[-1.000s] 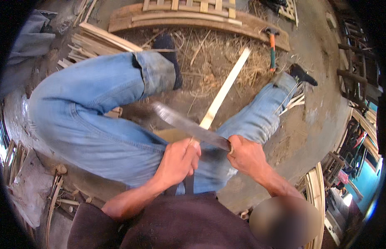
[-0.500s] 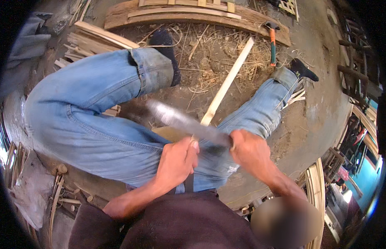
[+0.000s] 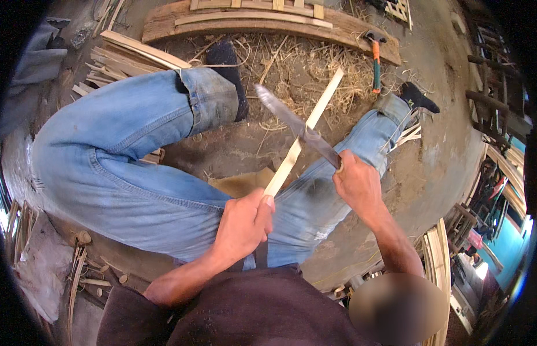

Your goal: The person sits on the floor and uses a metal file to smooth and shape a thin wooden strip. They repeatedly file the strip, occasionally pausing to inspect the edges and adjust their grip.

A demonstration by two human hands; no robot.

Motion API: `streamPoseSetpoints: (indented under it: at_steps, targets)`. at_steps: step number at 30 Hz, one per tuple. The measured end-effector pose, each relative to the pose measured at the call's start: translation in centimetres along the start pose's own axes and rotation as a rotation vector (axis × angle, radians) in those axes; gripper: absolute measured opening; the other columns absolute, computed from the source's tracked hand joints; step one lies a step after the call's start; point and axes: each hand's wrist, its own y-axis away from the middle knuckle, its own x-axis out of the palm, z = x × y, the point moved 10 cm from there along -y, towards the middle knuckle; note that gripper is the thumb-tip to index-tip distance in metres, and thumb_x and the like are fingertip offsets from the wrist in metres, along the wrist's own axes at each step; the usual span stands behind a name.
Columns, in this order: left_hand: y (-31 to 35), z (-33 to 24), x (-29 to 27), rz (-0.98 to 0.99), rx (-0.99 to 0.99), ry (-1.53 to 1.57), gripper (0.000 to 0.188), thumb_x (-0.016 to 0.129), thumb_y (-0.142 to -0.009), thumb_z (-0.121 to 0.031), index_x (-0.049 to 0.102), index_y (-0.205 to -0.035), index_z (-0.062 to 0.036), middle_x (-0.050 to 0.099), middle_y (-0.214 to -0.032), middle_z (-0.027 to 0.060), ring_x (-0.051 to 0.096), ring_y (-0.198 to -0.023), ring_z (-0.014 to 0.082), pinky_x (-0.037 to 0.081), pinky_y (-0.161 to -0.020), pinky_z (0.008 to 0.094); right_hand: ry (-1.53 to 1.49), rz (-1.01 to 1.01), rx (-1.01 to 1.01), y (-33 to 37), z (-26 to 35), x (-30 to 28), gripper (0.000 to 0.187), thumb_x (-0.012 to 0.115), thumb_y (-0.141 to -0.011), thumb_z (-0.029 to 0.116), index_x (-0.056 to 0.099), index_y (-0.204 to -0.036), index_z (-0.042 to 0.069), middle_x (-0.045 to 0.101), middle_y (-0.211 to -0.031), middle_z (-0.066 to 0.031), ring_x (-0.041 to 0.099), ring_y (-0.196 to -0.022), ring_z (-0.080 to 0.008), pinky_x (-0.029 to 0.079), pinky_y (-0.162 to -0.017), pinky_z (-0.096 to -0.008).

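Observation:
My left hand (image 3: 245,225) is closed round the near end of a pale, flat wooden strip (image 3: 326,102), which slants up and away to the right between my legs. In my right hand (image 3: 359,181) is the handle of a large knife (image 3: 284,115). Its broad grey blade lies across the strip about midway along, pointing up and to the left. A thin curl of shaving seems to stand at the blade where it meets the strip. The knife's handle is mostly hidden by my fingers.
A hammer (image 3: 376,63) with an orange and green handle leans against a thick plank (image 3: 222,29) at the far side. Shavings (image 3: 314,75) litter the floor. Split strips (image 3: 124,57) are piled at the left, with more strips (image 3: 437,259) at the right. My jeans-clad legs (image 3: 135,121) flank the work.
The knife has slid away from me along the strip, from near my left hand to about its middle. My right hand has moved forward and right. My left hand keeps its hold.

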Motion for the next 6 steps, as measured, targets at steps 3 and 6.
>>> streamPoseSetpoints:
  at_steps: [3,6]
  targets:
    - [0.4,0.6,0.4,0.023,-0.024,0.004,0.03,0.041,-0.102,-0.02,0.054,-0.083,-0.0005,0.056,-0.056,0.0058,0.055,-0.043,0.0121,0.044,-0.042,0.0277,-0.085,-0.01,-0.122,2.1,2.6,0.6,0.012,0.056,-0.083,0.011,0.054,-0.092,0.004,0.065,-0.077,-0.0184,0.066,-0.07,-0.0393,0.053,-0.06,-0.0483]
    - [0.7,0.1,0.1,0.027,-0.013,0.005,0.03,0.041,-0.102,-0.02,0.055,-0.084,-0.0008,0.056,-0.056,0.0059,0.054,-0.043,0.0121,0.044,-0.042,0.0276,0.028,0.02,0.011,0.1,-1.3,1.8,0.026,0.065,-0.08,0.02,0.053,-0.096,0.003,0.065,-0.075,-0.0188,0.066,-0.067,-0.038,0.053,-0.058,-0.0464]
